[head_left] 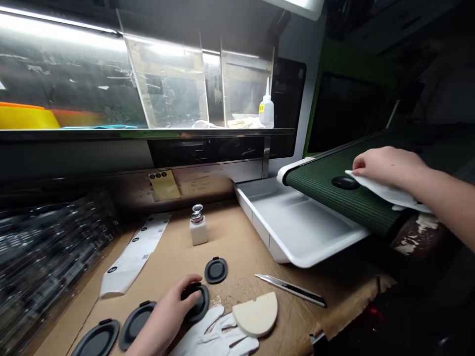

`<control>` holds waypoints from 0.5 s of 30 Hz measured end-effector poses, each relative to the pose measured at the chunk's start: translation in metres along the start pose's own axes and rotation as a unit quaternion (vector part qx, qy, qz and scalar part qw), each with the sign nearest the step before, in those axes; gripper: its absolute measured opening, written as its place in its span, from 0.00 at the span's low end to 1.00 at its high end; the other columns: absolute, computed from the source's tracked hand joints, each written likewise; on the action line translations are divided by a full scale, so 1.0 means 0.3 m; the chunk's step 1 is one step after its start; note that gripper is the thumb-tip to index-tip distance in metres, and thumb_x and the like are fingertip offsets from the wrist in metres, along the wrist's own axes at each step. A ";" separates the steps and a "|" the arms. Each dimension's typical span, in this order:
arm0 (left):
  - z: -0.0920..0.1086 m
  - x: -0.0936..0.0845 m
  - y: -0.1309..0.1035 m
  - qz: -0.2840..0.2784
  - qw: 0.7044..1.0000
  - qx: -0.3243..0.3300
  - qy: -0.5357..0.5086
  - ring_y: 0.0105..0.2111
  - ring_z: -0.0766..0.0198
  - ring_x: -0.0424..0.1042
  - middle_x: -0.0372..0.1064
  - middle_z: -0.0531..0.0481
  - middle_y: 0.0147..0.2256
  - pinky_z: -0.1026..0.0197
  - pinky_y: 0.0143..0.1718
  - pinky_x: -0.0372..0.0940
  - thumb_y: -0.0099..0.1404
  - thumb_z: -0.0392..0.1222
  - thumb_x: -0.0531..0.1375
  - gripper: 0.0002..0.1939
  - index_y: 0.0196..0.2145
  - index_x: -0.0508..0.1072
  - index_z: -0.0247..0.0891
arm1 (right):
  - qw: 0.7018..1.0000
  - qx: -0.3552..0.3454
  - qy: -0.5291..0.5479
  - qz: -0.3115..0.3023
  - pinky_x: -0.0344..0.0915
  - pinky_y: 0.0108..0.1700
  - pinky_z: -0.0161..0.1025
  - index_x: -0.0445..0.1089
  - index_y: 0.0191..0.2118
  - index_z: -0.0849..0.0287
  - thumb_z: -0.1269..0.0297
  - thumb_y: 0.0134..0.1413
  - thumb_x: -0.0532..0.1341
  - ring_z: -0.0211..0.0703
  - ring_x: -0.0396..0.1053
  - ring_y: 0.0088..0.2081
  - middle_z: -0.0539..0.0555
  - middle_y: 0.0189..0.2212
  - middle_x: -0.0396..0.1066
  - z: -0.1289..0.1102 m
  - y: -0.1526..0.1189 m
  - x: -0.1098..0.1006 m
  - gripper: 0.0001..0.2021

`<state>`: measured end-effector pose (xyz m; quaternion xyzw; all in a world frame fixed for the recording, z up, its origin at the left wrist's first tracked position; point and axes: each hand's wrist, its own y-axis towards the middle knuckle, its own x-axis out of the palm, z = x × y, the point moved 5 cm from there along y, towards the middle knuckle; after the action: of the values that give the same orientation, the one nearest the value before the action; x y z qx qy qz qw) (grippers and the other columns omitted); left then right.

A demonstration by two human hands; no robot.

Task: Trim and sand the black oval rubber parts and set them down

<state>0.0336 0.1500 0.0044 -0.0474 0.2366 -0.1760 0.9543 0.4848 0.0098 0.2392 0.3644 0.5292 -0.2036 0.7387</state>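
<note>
On the tabletop, the left hand rests over a black lid, thumb and fingers apart; whether it grips cannot be told. At the green belt, the right hand is clamped on a white cloth, beside a dark disc. White gloves lie near the left hand; farther out, a knife and a white tray.

Looks like a factory workstation. Inferred from green conveyor belt overhanging a white tray, cardboard-covered worktop carrying 4 similar black parts, utility knife and pump bottle, and from strip light above a metal ledge.
</note>
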 end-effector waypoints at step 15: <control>0.043 0.191 0.207 0.072 0.997 0.014 0.004 0.41 0.60 0.68 0.66 0.45 0.45 0.51 0.41 0.65 0.62 0.45 0.54 0.15 0.44 0.66 0.36 | 0.996 -0.057 -0.003 -0.074 0.59 0.30 0.40 0.68 0.35 0.56 0.52 0.52 0.55 0.38 0.62 0.26 0.52 0.32 0.67 -0.088 0.058 0.168 0.13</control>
<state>0.1065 0.1874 -0.0200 -0.0157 0.2404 -0.1100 0.9643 0.4980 0.0452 0.1935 0.2811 0.5633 -0.2287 0.7426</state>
